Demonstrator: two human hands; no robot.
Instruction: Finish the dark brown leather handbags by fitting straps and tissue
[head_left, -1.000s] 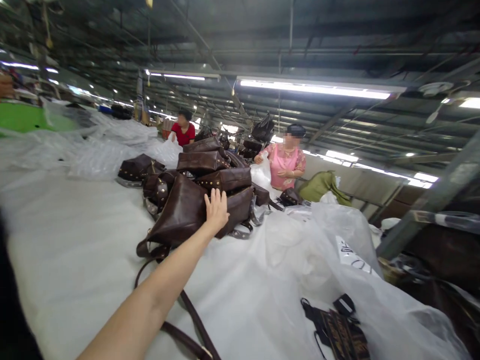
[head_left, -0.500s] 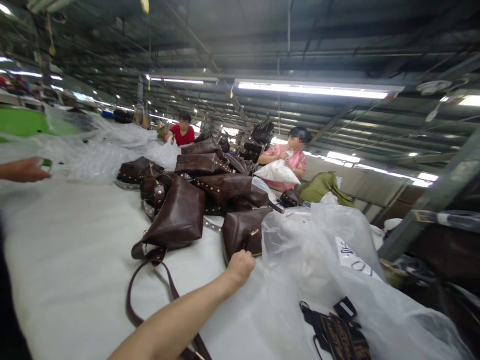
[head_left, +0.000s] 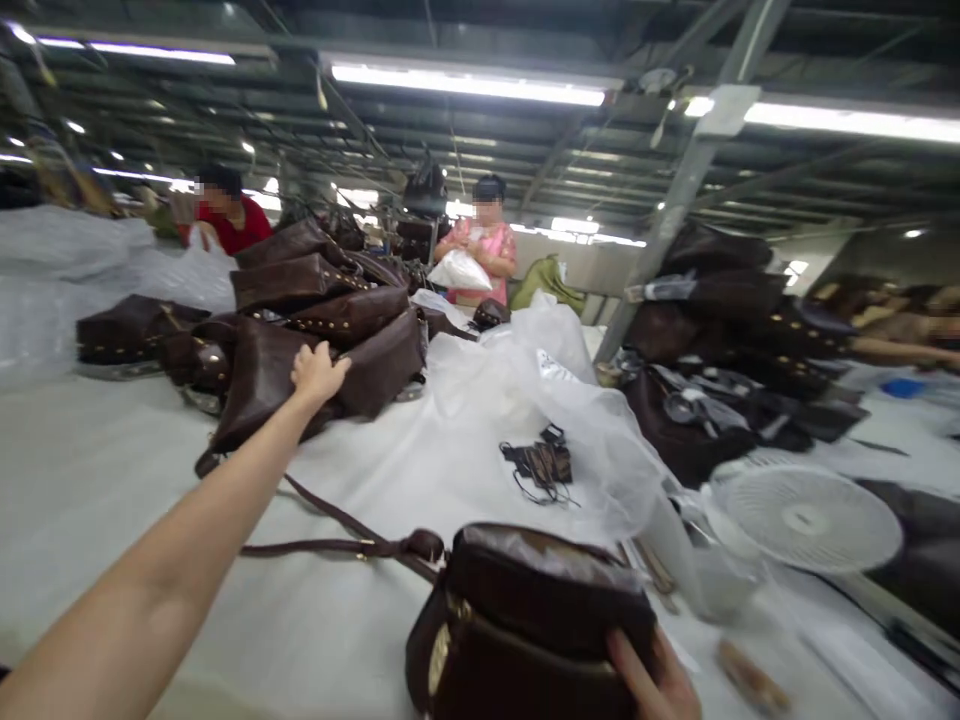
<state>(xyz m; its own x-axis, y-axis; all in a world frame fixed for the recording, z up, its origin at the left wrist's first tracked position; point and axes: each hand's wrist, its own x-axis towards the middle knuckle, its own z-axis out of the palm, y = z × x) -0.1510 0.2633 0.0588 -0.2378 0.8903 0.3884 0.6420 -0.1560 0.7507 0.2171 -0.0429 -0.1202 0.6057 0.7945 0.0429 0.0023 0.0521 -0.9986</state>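
My left hand (head_left: pixel 319 375) reaches into a pile of dark brown leather bags, fingers curled at the edge of one brown bag (head_left: pixel 382 370). Another brown bag (head_left: pixel 262 375) leans just left of that hand. Close to me at the bottom, my right hand (head_left: pixel 656 675) grips the side of a dark brown handbag (head_left: pixel 525 610). Its top gapes and clear plastic shows inside; a gold-coloured emblem sits on its front. The handbag's strap (head_left: pixel 322 548) trails leftward over the white table. Part of my right hand is hidden behind the bag.
Clear plastic sheeting (head_left: pixel 480 400) spreads beyond the handbag, with black tags (head_left: pixel 547 465) on it. A white fan (head_left: pixel 806 515) stands at right, near more dark bags (head_left: pixel 697 290). Two people (head_left: pixel 484 235) work behind the pile. A metal post (head_left: pixel 675 190) rises at right.
The view has swung right, bringing the fan and the handbag in my right hand into sight. The bag at my left hand now leans against the pile. A hand at far left has left view.
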